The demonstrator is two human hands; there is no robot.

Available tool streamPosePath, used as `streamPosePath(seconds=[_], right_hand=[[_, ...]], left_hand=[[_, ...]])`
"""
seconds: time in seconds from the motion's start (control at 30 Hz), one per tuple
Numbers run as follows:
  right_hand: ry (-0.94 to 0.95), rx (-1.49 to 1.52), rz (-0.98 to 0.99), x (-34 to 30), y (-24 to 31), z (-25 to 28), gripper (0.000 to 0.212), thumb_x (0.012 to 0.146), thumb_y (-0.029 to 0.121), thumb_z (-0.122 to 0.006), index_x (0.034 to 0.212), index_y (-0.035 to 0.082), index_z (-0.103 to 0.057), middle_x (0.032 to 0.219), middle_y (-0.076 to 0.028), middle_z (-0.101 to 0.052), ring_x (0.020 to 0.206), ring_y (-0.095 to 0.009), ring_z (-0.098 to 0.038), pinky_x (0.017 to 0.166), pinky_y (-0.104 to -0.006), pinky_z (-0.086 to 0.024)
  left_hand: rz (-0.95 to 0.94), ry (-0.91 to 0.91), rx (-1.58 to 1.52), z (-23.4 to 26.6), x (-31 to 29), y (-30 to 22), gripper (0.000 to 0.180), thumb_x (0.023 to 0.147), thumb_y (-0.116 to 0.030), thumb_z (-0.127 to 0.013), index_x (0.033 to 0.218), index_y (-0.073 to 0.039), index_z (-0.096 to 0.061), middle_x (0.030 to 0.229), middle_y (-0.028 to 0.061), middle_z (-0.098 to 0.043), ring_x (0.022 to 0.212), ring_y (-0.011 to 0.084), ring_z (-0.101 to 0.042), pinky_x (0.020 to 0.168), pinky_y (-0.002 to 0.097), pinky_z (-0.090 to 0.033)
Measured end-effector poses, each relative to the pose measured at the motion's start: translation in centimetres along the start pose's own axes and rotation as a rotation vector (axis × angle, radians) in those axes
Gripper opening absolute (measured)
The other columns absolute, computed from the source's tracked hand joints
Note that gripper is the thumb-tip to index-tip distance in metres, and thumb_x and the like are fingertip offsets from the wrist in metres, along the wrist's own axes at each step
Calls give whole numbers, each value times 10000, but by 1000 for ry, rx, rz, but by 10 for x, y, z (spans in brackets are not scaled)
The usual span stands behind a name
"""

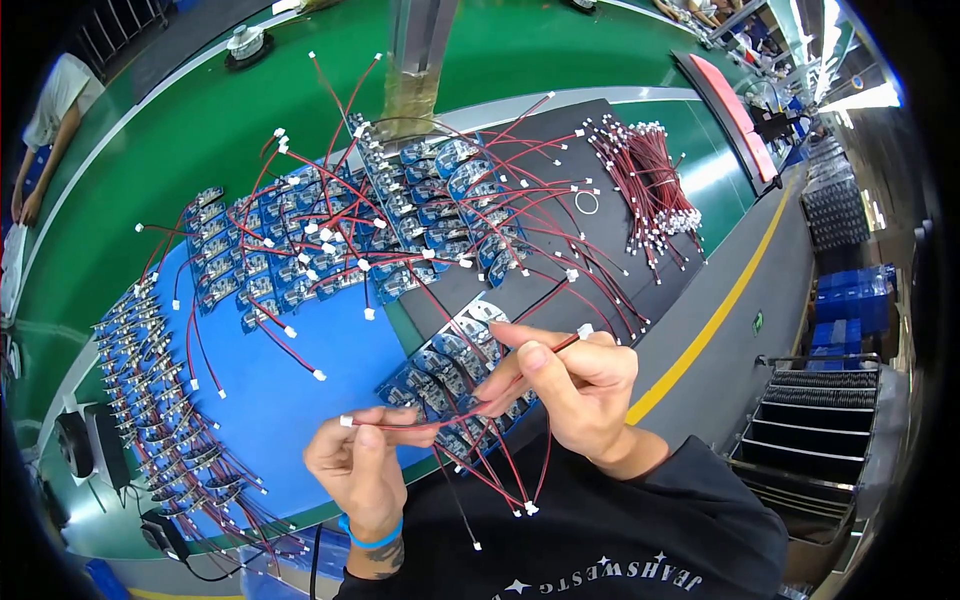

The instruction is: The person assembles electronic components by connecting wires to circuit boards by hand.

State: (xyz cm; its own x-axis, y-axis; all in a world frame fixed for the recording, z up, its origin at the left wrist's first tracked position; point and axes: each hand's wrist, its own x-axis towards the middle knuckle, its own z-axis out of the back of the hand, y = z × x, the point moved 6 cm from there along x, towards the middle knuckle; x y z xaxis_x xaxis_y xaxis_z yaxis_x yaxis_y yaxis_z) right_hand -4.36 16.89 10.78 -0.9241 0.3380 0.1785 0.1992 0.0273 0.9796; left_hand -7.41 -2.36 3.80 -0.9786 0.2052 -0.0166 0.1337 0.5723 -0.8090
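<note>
A thin red-and-black cable (460, 417) with white end plugs stretches between my two hands. My left hand (362, 465), with a blue band at its wrist, pinches it beside one white plug. The other end lies between the thumb and fingers of my right hand (580, 395), a white plug standing out above the knuckles. Directly beneath my hands is a panel of blue circuit boards (425, 378), partly hidden by them. Several cables hang from that panel toward my dark shirt, their white plugs dangling.
More blue board panels (275, 235) with tangled cables cover the far table. A bundle of red cables (650, 185) lies at the far right on a black mat (655, 290). Upright boards (160, 385) line the left edge of the blue mat (300, 390). A rack (815, 420) stands right.
</note>
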Motion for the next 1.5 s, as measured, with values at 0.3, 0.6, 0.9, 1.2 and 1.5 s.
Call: streamPosePath(seconds=[0.3, 0.6, 0.9, 1.2, 1.5], right_hand=[[387, -74, 13, -2, -9, -15, 286, 982, 26, -517, 1234, -81, -601, 867, -132, -719, 697, -161, -686, 640, -269, -582], [515, -85, -171, -8, -6, -22, 298, 991, 45, -513, 1255, -64, -599, 672, -50, -600, 528, -99, -588, 481, -242, -457], [559, -127, -202, -10, -7, -28, 232, 987, 49, -525, 1133, -96, -632, 624, -68, -545, 480, -141, -545, 461, -297, -408], [563, -143, -218, -5, -4, -31, 187, 984, 52, -534, 984, -112, -625, 616, -93, -530, 497, -176, -539, 484, -333, -404], [565, -156, -204, -10, -4, -27, 209, 967, 42, -558, 1075, -117, -640, 648, -102, -564, 516, -185, -557, 499, -328, -424]], left_hand=[[-39, 67, 54, -14, 0, -10, 121, 885, 74, -617, 1003, 53, -601, 892, 203, -646, 726, 269, -701, 576, 364, -617], [58, 158, 12, -24, 1, -2, 125, 859, 117, -635, 983, 111, -634, 897, 204, -661, 751, 207, -691, 567, 269, -592], [133, 174, -17, -26, 0, 2, 126, 876, 101, -626, 1002, 109, -636, 877, 186, -672, 686, 172, -672, 540, 254, -564], [224, 213, -82, -26, 4, 8, 121, 921, 52, -597, 1026, 90, -642, 868, 179, -685, 635, 143, -652, 517, 244, -538], [232, 228, -108, -27, -3, 9, 114, 928, 53, -583, 1019, 86, -643, 869, 186, -679, 669, 153, -661, 545, 252, -551]])
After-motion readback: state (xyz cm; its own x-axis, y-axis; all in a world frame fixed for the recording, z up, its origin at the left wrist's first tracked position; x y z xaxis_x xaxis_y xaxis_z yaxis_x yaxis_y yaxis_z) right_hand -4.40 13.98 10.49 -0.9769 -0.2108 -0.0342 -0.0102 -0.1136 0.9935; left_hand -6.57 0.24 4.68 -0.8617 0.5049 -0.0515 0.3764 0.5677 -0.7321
